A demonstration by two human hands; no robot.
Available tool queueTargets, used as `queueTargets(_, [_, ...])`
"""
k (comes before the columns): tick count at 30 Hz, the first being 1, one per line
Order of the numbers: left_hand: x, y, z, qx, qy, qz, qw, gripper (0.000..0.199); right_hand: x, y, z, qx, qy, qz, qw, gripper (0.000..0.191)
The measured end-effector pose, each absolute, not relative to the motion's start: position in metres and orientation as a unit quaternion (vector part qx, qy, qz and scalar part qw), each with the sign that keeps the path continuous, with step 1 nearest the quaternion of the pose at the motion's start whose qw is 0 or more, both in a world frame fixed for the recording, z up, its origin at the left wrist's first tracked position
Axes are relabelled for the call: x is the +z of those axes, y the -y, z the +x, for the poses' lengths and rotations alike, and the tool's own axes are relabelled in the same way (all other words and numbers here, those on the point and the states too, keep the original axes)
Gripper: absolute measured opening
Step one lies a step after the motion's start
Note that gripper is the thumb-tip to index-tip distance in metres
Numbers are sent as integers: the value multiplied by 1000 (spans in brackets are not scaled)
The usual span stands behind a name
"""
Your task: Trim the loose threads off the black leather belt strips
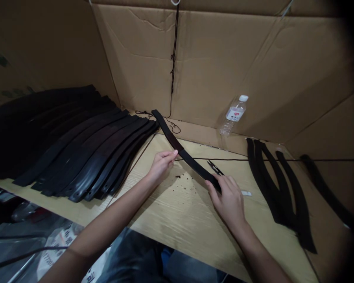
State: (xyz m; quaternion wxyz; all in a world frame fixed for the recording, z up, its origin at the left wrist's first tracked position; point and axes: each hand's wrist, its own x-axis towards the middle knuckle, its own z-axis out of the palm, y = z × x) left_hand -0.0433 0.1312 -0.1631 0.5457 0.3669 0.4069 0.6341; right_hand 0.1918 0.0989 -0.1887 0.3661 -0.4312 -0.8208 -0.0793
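A long curved black strip slants over the table, with a dark brown wrapped section near its middle. My right hand grips the strip's lower right end. At the wrapped section my left hand is closed in a pinch; whether it holds the strip's edge or a thin cord is too small to tell. A dark cord runs from near my left fingers to the right, passing behind the strip. Small black snips lie just beyond my right hand.
Many black strips are piled on the left. More strips lie on the right of the wooden table. A plastic bottle leans against the cardboard wall, where dark threads hang. Dark crumbs dot the tabletop.
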Motion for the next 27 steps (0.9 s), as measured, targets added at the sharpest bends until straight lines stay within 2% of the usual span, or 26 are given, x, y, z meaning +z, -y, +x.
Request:
queueTargets(9, [-163, -129, -44, 621, -460, 386, 504, 51, -184, -95, 190, -103, 813, -416, 394, 19])
queueTargets(12, [-161, -128, -41, 604, -481, 377, 512, 52, -184, -94, 190, -104, 817, -412, 390, 12])
queueTargets(19, [-156, -124, -37, 602, -456, 386, 529, 46, -186, -96, 191, -103, 822, -414, 377, 12])
queueTargets(24, [-156, -124, -39, 604, -440, 404, 527, 43, -189, -94, 192, -78, 818, -413, 393, 6])
queueTargets(27, [-157, -124, -40, 606, -444, 409, 518, 35, -190, -92, 191, -66, 816, -420, 390, 8])
